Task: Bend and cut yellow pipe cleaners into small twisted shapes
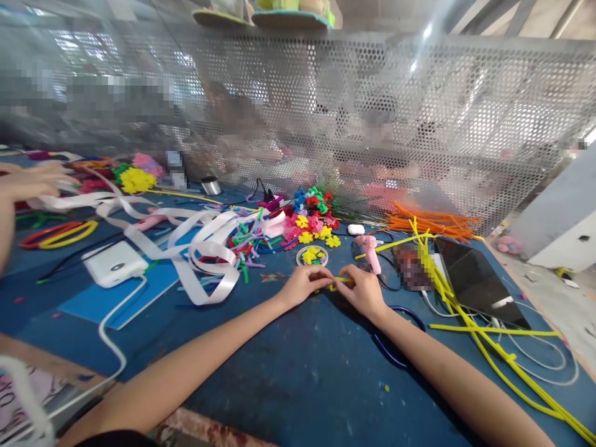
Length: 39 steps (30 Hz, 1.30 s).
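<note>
A small yellow piece (pixel 343 279) is just above the worktop (pixel 298 379), between the person's two hands, its long axis running roughly left to right across the view; its shape is mostly hidden, so which end is its front cannot be told. The left hand (pixel 305 287) has thumb and fingers pinched nearly closed at its left end, and the right hand (pixel 365 290) pinches the other end just as tightly. Right beyond them is a round white-rimmed dish (pixel 298 256) of yellow flower shapes, with a pink glue gun (pixel 370 253) to its right, handle toward the person. Further out are a heap of colored flowers (pixel 310 226), a white rounded case (pixel 356 229), orange strips (pixel 428 220), long yellow strips (pixel 516 372) and a dark tablet (pixel 482 279). Leftward, loops of white ribbon (pixel 228 282) lie near a white power bank (pixel 114 264), whose dark oval mark is too small to read. At lower left, a printed sheet (pixel 28 397) bears large dark letters, apparently including an O, otherwise illegible. Another person's hand (pixel 37 180) reaches in at far left, and a perforated metal screen (pixel 298 105) stands behind everything.
</note>
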Each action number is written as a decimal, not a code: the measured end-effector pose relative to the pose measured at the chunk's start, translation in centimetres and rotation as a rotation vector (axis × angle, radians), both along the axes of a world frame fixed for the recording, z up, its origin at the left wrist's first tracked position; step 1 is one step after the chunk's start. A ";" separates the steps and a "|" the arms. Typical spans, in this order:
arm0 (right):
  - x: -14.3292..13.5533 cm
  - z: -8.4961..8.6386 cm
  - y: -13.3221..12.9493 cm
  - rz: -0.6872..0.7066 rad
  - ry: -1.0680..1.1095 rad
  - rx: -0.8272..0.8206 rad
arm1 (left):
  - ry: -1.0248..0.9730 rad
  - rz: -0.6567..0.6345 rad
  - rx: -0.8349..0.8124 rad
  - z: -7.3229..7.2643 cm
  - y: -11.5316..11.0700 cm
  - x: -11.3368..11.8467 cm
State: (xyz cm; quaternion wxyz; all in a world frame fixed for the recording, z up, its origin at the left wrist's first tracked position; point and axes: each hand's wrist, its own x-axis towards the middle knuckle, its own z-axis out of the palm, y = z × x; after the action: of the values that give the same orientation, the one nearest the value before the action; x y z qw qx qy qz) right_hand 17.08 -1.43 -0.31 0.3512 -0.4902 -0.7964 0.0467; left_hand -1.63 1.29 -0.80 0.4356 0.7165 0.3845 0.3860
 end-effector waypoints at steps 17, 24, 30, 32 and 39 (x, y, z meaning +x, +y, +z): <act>-1.2 -0.4 0.4 0.210 0.724 -0.653 | -0.418 0.173 -0.298 0.4 -0.5 0.8; -1.1 -0.1 0.7 0.329 0.896 -0.831 | -0.157 0.076 -0.064 0.4 -0.1 0.0; -0.8 0.4 0.8 0.400 0.940 -1.022 | 0.484 -0.071 0.738 1.3 -0.3 -1.8; -0.8 0.3 0.8 0.396 0.943 -1.020 | 0.581 -0.098 0.863 1.3 -0.2 -2.1; -1.1 -0.2 0.6 0.283 0.881 -0.793 | 0.697 0.023 0.878 1.6 -0.9 -1.2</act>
State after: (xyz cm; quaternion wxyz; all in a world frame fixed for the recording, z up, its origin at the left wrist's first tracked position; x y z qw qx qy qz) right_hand 16.01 -0.85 -0.55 0.4288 -0.4074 -0.5556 0.5844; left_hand -2.87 0.40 0.76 -0.0606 0.9116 0.3167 0.2549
